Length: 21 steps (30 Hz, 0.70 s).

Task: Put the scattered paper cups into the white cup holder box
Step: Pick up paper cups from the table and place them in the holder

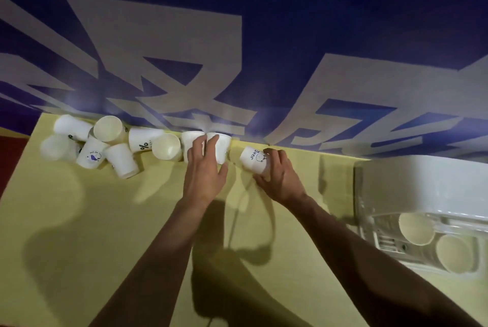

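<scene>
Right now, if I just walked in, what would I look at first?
Probably the two bare arms reaching across the yellow table: the right hand grips a white paper cup printed "Bear", and the left hand reaches onto two more cups by the wall. Next, the heap of tipped white cups at far left, under a big blue-and-white banner. At right, the white cup holder box already holds two cups.

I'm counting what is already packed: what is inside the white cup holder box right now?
Two paper cups sit inside the white cup holder box, mouths facing the camera. The box's top wall hides its far part.
</scene>
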Available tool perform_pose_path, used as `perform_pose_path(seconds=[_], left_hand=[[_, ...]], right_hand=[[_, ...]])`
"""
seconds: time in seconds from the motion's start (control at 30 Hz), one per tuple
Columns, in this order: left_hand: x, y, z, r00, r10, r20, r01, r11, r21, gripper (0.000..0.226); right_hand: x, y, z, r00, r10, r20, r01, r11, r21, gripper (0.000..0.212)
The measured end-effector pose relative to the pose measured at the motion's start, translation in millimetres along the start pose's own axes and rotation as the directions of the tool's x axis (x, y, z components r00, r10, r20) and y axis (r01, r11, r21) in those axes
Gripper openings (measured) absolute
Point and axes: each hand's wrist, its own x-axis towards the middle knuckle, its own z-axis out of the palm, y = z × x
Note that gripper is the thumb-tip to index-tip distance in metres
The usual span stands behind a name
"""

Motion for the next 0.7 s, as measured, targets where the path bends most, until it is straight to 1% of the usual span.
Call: perform_pose_path(seconds=[0.13,0.2,0.27,0.33,0.37,0.43,0.47,0.53,0.6,0.63,0.7], left_hand=[[28,6,24,0.997,0.058,0.044,-0.064,0.983,0.170,0.075],[36,5,34,0.997,0.027,0.069,-0.042,0.971,0.235,0.074],[39,4,42,0.996,-0.044,0.083,0.023,0.970,0.242,0.071],[36,4,48,0.984,-0.123,0.127,0.096,0.974,0.204,0.068],[32,5,51,0.976,-0.138,0.167,0.110,0.980,0.166,0.065],[19,10,57,0.962,-0.111,0.249,0.091,0.992,0.087,0.055],[11,15,60,0.960,-0.085,0.266,0.074,0.996,0.052,0.049],[-5,27,63,0.966,-0.045,0.256,0.050,0.999,-0.013,0.039],[-22,43,64,0.968,-0.015,0.249,0.032,0.998,-0.063,0.032],[-31,51,63,0.968,-0.002,0.250,0.024,0.996,-0.085,0.033],[-51,69,58,0.968,-0.002,0.251,0.038,0.990,-0.138,0.041]], right_hand=[[-41,-1,-31,0.996,-0.047,-0.079,0.051,0.998,0.040,0.061],[-63,-1,-42,0.995,-0.034,-0.091,0.039,0.998,0.052,0.063],[-84,0,-46,0.995,-0.022,-0.093,0.027,0.998,0.062,0.064],[-100,3,-48,0.996,0.006,-0.090,0.003,0.996,0.091,0.065],[-107,5,-49,0.995,0.024,-0.095,-0.014,0.994,0.104,0.065],[-118,8,-52,0.992,0.050,-0.114,-0.036,0.992,0.124,0.066],[-122,9,-55,0.991,0.058,-0.123,-0.041,0.990,0.136,0.066],[-128,11,-63,0.987,0.061,-0.149,-0.038,0.987,0.154,0.064],[-136,14,-72,0.985,0.066,-0.162,-0.037,0.984,0.176,0.063],[-142,15,-77,0.984,0.070,-0.161,-0.039,0.981,0.188,0.063],[-156,17,-90,0.982,0.060,-0.180,-0.024,0.980,0.197,0.064]])
